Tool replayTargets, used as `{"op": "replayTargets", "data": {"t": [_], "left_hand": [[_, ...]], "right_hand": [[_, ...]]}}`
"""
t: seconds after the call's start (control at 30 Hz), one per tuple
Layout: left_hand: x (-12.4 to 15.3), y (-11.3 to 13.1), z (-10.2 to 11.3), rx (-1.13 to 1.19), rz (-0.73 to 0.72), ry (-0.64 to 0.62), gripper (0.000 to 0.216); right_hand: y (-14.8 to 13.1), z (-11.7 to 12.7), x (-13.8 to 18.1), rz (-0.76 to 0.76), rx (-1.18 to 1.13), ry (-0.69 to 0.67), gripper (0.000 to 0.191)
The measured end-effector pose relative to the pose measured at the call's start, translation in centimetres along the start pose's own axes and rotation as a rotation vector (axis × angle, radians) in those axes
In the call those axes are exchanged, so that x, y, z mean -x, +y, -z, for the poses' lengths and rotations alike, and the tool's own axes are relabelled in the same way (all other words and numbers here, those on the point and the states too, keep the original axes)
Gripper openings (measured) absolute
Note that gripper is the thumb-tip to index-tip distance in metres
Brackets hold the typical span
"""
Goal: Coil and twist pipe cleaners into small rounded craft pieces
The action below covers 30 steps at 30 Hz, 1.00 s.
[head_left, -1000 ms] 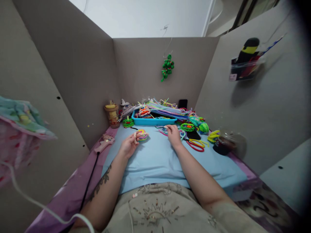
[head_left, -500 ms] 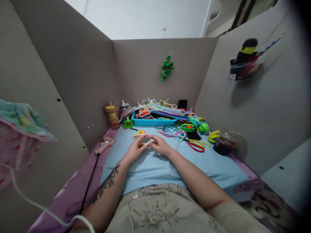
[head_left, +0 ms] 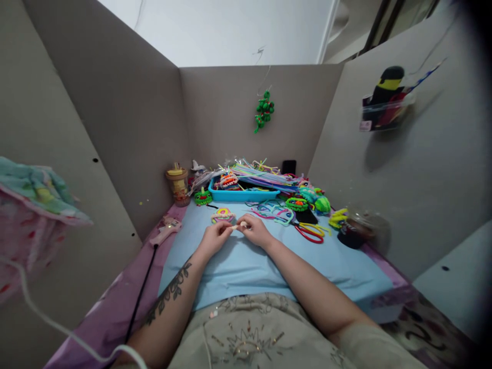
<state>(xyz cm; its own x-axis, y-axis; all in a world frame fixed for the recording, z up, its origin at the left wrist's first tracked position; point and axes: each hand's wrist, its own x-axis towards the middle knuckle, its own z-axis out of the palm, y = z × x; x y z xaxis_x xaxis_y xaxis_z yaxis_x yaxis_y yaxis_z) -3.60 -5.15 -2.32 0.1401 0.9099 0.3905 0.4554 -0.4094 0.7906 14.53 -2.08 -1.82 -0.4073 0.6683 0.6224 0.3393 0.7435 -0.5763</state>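
Observation:
My left hand point(head_left: 215, 239) and my right hand point(head_left: 255, 232) meet over the light blue cloth point(head_left: 246, 269), fingertips pinched. Between them runs a short cream-white pipe cleaner point(head_left: 234, 227), each hand gripping part of it; my fingers hide most of its shape. Just beyond my left fingertips lies a rounded pipe-cleaner piece point(head_left: 222, 214) in yellow, pink and pale colours. Right of my hands rest scissors with red handles point(head_left: 310, 234), near loose yellow pipe cleaners point(head_left: 317, 226).
A blue tray point(head_left: 246, 196) piled with pipe cleaners point(head_left: 261, 176) stands at the back. Finished green pieces point(head_left: 203, 197) flank it. A lidded cup point(head_left: 179, 185) and a pink glue gun point(head_left: 166, 230) sit left, a clear-lidded dark container point(head_left: 351, 231) right. Grey panels point(head_left: 261, 77) enclose the table.
My fingertips have drawn slightly apart and lower, so the cream-white pipe cleaner shows between them and the rounded piece behind is less covered. The view has tilted up slightly.

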Motion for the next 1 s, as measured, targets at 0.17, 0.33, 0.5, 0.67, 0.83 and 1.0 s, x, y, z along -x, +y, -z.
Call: {"op": "replayTargets", "data": {"t": [0.17,0.33,0.5,0.67,0.83,1.0], "left_hand": [[0.03,0.06,0.11,-0.030,-0.005,0.002,0.029],[0.14,0.30,0.10,-0.053,0.044,-0.001,0.031],[0.09,0.21,0.06,0.000,0.040,0.009,0.030],[0.01,-0.24,-0.23,0.102,0.029,0.035,0.023],[-0.06,-0.45,-0.45,0.137,0.033,0.035,0.021],[-0.04,0.09,-0.12,0.132,-0.002,0.140,0.023]], "right_hand": [[0.23,-0.30,0.05,0.060,0.038,-0.051,0.011],[0.35,-0.40,0.02,0.112,0.159,0.030,0.007],[0.25,-0.44,0.11,0.156,0.164,0.051,0.007],[0.19,-0.54,0.11,0.203,0.139,0.056,0.009],[-0.22,-0.67,0.19,0.190,0.297,0.090,0.009],[-0.16,-0.51,0.22,0.185,0.152,0.144,0.017]]}}
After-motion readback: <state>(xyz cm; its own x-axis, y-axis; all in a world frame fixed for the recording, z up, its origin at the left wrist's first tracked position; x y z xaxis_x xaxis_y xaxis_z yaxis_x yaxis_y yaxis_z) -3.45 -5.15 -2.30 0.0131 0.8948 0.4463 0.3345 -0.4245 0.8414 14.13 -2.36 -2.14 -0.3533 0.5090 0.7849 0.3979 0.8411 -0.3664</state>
